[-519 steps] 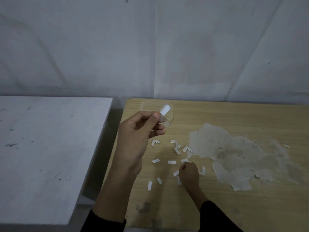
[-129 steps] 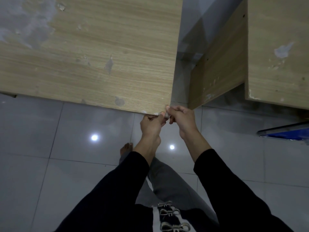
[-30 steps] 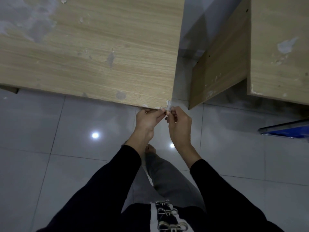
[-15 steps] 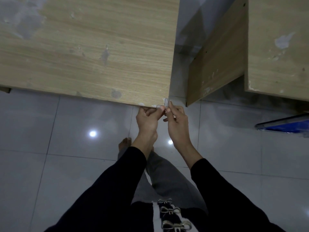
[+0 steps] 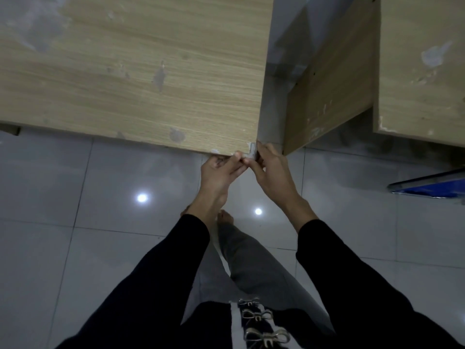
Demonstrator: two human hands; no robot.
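Note:
A small clear L-shaped corner guard (image 5: 252, 150) sits on the near right corner of the wooden table (image 5: 141, 71). My left hand (image 5: 221, 172) reaches up from below, and its fingertips press the guard's lower arm against the table's front edge. My right hand (image 5: 270, 168) holds the guard from the right side, with its fingers curled round the corner. Most of the guard is hidden by my fingers.
A second wooden table (image 5: 422, 71) stands to the right, its side panel (image 5: 332, 81) facing a narrow gap. Glossy grey floor tiles (image 5: 75, 197) lie below. A blue-edged object (image 5: 427, 187) juts in at the right. My legs and bare feet (image 5: 224, 217) are beneath my hands.
The guard now sits wrapped on the table corner with both arms showing. My right hand has moved up against the corner, and my left fingertips press along the front edge.

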